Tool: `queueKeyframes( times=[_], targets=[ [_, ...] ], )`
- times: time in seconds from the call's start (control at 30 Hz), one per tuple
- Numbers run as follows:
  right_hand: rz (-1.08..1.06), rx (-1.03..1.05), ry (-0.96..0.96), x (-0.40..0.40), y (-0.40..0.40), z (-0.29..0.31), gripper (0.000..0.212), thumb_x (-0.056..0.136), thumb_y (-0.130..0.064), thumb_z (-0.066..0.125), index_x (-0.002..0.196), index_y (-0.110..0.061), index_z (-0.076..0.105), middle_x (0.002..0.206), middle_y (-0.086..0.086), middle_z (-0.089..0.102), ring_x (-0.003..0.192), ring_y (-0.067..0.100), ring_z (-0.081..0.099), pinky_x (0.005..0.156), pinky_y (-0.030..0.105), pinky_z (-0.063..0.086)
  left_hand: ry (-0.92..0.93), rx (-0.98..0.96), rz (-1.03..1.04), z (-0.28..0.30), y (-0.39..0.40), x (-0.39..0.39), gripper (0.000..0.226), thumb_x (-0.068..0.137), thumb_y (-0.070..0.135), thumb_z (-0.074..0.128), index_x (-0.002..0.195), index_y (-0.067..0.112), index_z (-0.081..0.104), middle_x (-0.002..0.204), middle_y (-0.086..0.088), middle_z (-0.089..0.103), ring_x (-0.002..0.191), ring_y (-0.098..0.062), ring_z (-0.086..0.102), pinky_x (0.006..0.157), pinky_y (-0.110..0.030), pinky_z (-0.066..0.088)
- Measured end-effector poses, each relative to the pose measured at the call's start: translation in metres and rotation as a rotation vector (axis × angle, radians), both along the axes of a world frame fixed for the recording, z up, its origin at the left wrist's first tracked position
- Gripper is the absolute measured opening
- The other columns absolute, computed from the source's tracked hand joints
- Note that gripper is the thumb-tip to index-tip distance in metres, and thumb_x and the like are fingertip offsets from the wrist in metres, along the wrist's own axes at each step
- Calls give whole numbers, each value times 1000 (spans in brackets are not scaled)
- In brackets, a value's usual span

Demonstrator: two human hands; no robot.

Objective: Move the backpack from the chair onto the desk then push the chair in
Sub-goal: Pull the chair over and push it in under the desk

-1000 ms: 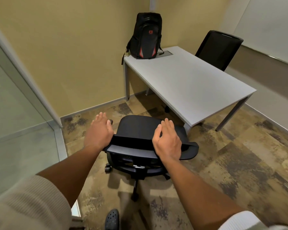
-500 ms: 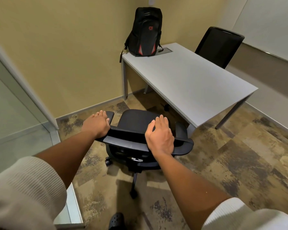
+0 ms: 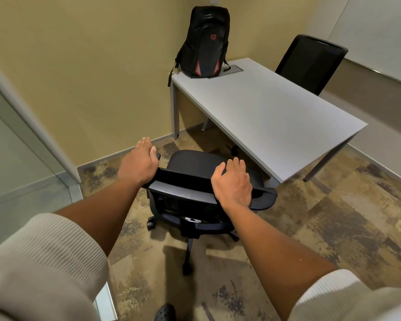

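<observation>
A black backpack with red accents stands upright on the far left corner of the grey desk, leaning against the yellow wall. A black wheeled office chair stands in front of the desk's near long edge, its seat just short of the desktop. My left hand rests on the left end of the chair's backrest top, fingers curled over it. My right hand lies flat on the right part of the backrest top, fingers pointing at the desk.
A second black chair stands behind the desk's far side. A glass partition with a pale frame runs along the left. A grey cable hatch sits in the desktop beside the backpack. My black shoe shows at the bottom edge.
Both hands have moved forward with the chair's backrest, and the chair has rolled closer to the desk. The backpack has stayed in place.
</observation>
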State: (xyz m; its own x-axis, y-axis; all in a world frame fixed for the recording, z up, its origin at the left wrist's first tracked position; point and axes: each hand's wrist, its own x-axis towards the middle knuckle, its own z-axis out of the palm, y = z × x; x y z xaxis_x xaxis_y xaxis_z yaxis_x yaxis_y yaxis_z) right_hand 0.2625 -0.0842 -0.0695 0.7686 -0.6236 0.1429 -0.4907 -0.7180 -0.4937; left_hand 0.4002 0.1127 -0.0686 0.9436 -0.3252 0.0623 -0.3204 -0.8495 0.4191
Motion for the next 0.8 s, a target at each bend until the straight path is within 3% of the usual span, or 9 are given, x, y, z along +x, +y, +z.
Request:
queueKeyframes(
  times=[0.17,0.43,0.8],
  targets=[
    [-30,-35,108,36,-1,1,51,100,-36,30,120,-2,63,129,12,58,121,30,50,103,53,43,-14,-51,-28,1,-5,40,44,105,29,27,137,2,39,150,-18,43,140,-31,37,104,-52,40],
    [-100,-14,136,94,-12,3,52,100,-37,29,118,-3,64,126,11,59,120,30,50,100,50,45,-40,-74,-29,-1,-25,102,49,105,30,28,148,10,34,158,-9,34,142,-30,37,106,-50,38],
    [-178,8,190,184,-39,3,51,98,-36,31,112,-1,64,119,14,62,113,30,52,102,47,43,-58,-131,-106,0,-67,205,48,104,29,31,148,10,37,158,-9,35,145,-24,31,110,-45,35]
  ],
)
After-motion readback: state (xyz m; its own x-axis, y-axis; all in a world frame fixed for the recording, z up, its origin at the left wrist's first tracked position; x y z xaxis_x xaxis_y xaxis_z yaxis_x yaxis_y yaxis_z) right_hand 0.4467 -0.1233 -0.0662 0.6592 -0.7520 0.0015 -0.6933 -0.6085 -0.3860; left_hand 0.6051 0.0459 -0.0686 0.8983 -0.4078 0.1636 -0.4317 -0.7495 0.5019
